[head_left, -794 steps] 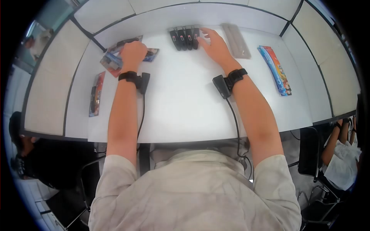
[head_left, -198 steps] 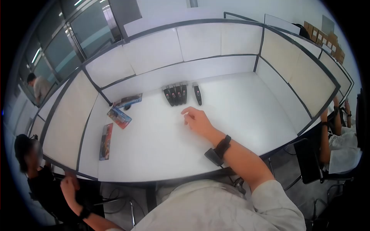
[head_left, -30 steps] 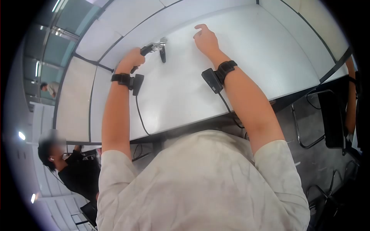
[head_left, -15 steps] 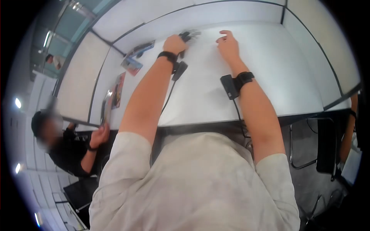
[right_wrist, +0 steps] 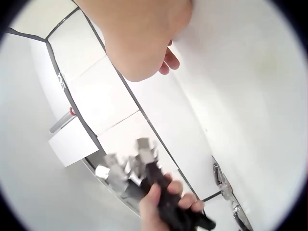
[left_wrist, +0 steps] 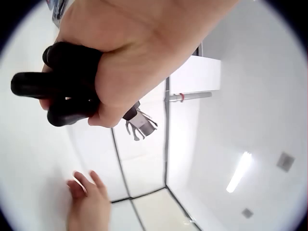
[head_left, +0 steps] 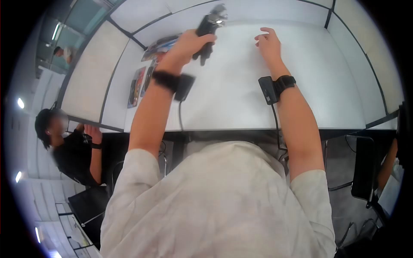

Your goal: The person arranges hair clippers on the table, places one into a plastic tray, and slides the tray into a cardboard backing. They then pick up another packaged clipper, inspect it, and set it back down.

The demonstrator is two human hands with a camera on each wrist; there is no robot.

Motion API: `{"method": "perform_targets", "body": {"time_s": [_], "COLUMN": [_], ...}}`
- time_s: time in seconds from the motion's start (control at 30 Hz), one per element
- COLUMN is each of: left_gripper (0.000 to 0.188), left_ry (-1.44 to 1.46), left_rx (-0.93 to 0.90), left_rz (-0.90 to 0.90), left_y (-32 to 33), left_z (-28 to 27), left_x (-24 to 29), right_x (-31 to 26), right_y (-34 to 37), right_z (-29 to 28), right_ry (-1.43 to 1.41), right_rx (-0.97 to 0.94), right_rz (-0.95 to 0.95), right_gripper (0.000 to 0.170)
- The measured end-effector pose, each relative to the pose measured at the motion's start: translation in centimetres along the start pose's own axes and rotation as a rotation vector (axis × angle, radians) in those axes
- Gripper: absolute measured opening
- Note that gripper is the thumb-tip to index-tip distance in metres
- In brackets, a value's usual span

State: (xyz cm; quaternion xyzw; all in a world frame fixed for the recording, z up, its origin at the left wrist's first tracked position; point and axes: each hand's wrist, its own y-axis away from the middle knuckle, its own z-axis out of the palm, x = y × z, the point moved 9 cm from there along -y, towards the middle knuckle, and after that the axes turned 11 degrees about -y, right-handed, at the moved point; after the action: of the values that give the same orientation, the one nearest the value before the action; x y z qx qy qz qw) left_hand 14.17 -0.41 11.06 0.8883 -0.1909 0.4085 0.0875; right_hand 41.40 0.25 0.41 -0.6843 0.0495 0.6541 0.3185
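My left hand [head_left: 186, 46] grips a bundle of black-handled tools [head_left: 207, 28] with metal heads, raised above the back of the table. In the left wrist view, several black handle ends [left_wrist: 57, 85] stick out of the fist, and a metal head [left_wrist: 143, 124] shows beyond the thumb. The right wrist view shows the bundle [right_wrist: 161, 190] with its heads fanned apart, partly blurred. My right hand [head_left: 269, 46] is over the table to the right of the bundle, fingers loosely bent and holding nothing.
Several blue-and-red packages lie at the table's left side, one [head_left: 137, 87] in front and another [head_left: 162, 44] at the back, partly behind my left arm. Pale partitions [head_left: 92, 71] surround the white table [head_left: 232, 103]. A person in black [head_left: 73, 155] sits at the left.
The tools that stood in a row on the table earlier are now in my left hand. Since half a second ago, it has lifted them. The right-side packages seen earliest are no longer there.
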Motion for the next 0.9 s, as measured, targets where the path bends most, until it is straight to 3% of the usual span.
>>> {"method": "perform_targets", "body": {"time_s": [0.07, 0.13, 0.23, 0.33, 0.4, 0.47, 0.57, 0.6, 0.63, 0.7, 0.77, 0.83, 0.87, 0.9], "left_gripper": [0.03, 0.037, 0.045, 0.057, 0.054, 0.05, 0.041, 0.031, 0.032, 0.042, 0.051, 0.055, 0.053, 0.043], "left_ry": [0.243, 0.397, 0.468, 0.385, 0.443, 0.433, 0.353, 0.011, -0.05, -0.33, -0.464, -0.393, -0.561, -0.745], "left_rx": [0.019, 0.125, 0.219, 0.562, 0.645, 0.936, 1.319, 1.424, 1.466, 1.425, 1.231, 0.99, 0.825, 0.673], "left_rz": [0.05, 0.096, 0.173, 0.288, 0.498, 0.511, 0.213, 0.026, -0.305, -0.508, -0.485, -0.53, -0.55, -0.5], "left_y": [2.7, 9.0, 18.7, 29.9, 35.5, 41.2, 45.2, 46.6, 45.9, 44.5, 41.5, 37.1, 36.4, 34.3], "left_z": [-1.9, -4.7, -9.0, -15.1, -18.4, -22.5, -26.9, -29.3, -29.3, -31.6, -34.9, -32.1, -36.0, -35.7], "left_x": [-0.9, 0.3, -1.1, -4.7, -5.3, -7.4, -11.9, -14.6, -15.4, -20.2, -28.0, -28.8, -37.1, -38.9], "right_x": [0.2, 0.2, 0.4, 0.6, 0.3, 0.8, 0.9, 0.9, 0.8, 1.2, 1.3, 1.4, 1.5, 1.5], "right_y": [-0.3, -0.1, 0.1, -0.2, 0.0, -0.4, -0.2, -0.3, -0.5, -0.5, -0.5, -0.6, -0.6, -0.5], "right_z": [0.0, 0.0, -0.1, 0.0, -0.2, -0.2, -0.1, -0.1, -0.1, -0.1, -0.1, -0.2, -0.2, -0.2], "right_ry": [0.026, 0.04, 0.043, 0.047, 0.07, 0.084, 0.08, 0.073, 0.079, 0.088, 0.088, 0.104, 0.087, 0.078], "right_rx": [0.0, 0.002, 0.004, 0.0, -0.007, 0.0, -0.007, -0.007, -0.012, -0.018, -0.021, -0.02, -0.007, -0.017], "right_rz": [-0.008, 0.011, 0.037, 0.001, -0.014, -0.029, -0.001, 0.015, 0.002, -0.02, -0.018, -0.03, -0.021, -0.018], "right_gripper": [0.034, 0.034, 0.034, 0.034, 0.034, 0.034, 0.034, 0.034, 0.034, 0.035, 0.035, 0.035, 0.035, 0.035]}}
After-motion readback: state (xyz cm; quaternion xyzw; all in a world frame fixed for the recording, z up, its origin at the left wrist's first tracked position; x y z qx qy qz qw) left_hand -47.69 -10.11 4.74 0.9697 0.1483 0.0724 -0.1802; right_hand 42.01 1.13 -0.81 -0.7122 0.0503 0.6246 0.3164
